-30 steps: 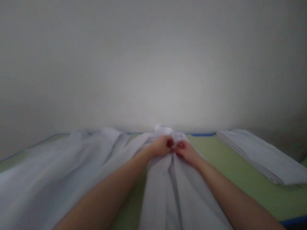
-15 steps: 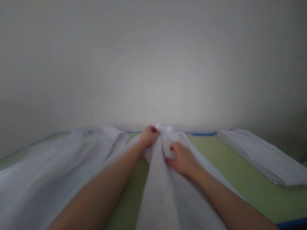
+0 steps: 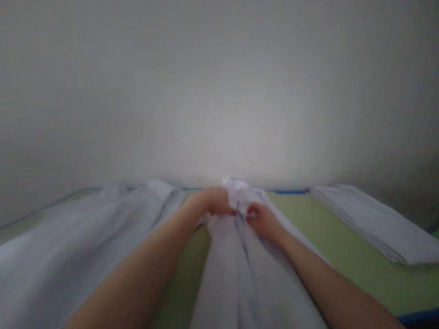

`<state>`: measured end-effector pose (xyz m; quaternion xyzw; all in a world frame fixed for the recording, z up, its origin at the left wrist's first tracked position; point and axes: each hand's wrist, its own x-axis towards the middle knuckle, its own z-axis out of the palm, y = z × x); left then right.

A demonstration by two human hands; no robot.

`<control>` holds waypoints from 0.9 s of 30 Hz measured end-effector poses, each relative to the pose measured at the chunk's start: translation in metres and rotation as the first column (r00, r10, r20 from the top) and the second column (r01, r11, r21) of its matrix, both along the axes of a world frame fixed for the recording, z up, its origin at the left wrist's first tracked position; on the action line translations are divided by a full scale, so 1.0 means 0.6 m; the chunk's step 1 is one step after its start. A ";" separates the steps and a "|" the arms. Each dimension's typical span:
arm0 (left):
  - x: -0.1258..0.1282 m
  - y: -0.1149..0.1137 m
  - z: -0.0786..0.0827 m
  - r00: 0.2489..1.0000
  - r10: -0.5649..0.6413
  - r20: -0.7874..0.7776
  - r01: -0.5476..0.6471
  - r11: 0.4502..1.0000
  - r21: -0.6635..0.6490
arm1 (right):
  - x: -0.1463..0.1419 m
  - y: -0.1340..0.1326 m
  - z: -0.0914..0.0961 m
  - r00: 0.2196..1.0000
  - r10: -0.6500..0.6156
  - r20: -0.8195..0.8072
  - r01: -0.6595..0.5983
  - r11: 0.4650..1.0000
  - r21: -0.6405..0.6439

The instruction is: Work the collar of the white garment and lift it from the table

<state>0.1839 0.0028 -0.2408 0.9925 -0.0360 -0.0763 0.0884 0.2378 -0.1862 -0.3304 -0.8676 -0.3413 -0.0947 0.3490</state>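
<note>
White and loosely creased, a long, garment-like cloth (image 3: 219, 274) lies under the fingertips of the person's bare left hand (image 3: 218, 201) and bare right hand (image 3: 265, 222), its long axis running from the near side of the fingers away past them to a bunched, collar-like far end (image 3: 236, 183). A dark, narrow slit (image 3: 243, 236) follows that axis and passes between the 2 sets of fingertips, the left at its left edge, the right just beside its right edge; of the 2, the left seems slightly nearer to the far end. The left hand bends over at the wrist, its fingertips touching the cloth; most of those fingers are hidden, so I cannot tell whether they grip. The right thumb and forefinger curl toward each other with little gap showing, their tips at the cloth, though blur leaves unclear whether they pinch it. Well to the left of the left fingers spreads a rumpled white fabric (image 3: 85, 237); well to the right of the right fingers lies a flat, folded white fabric stack (image 3: 373, 224). Beneath the cloth and to either side of the fingers is a pale green tabletop (image 3: 343, 258) with a blue edge (image 3: 291, 192), and beyond the fingertips rises a plain grey wall (image 3: 219, 91).
</note>
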 end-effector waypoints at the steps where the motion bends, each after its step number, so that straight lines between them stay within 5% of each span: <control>1: -0.006 -0.001 0.002 0.987 -0.009 -0.158 0.010 1.000 0.007 | 0.004 0.000 0.001 1.000 0.006 -0.004 -0.005 1.000 0.027; 4: -0.014 -0.011 -0.007 0.910 -0.031 -0.414 0.028 1.000 -0.012 | 0.010 -0.001 0.005 1.000 -0.001 -0.015 0.003 0.997 0.081; 10: 0.001 -0.030 -0.040 0.870 -0.137 -0.473 0.126 0.990 -0.056 | 0.023 -0.004 0.000 0.988 0.113 -0.105 -0.085 0.967 0.240; 15: 0.006 -0.017 -0.025 0.926 -0.253 -0.279 0.214 0.963 -0.164 | 0.026 -0.002 -0.002 0.973 0.165 -0.159 -0.098 0.926 0.365; 19: 0.012 0.000 -0.021 0.976 -0.214 -0.042 0.187 0.920 -0.343 | 0.016 -0.005 0.012 0.964 0.192 -0.183 -0.088 0.882 0.462; 27: 0.030 0.004 -0.052 0.978 -0.206 -0.036 0.143 0.783 -0.605 | 0.014 -0.007 0.019 0.962 0.202 -0.183 -0.071 0.835 0.545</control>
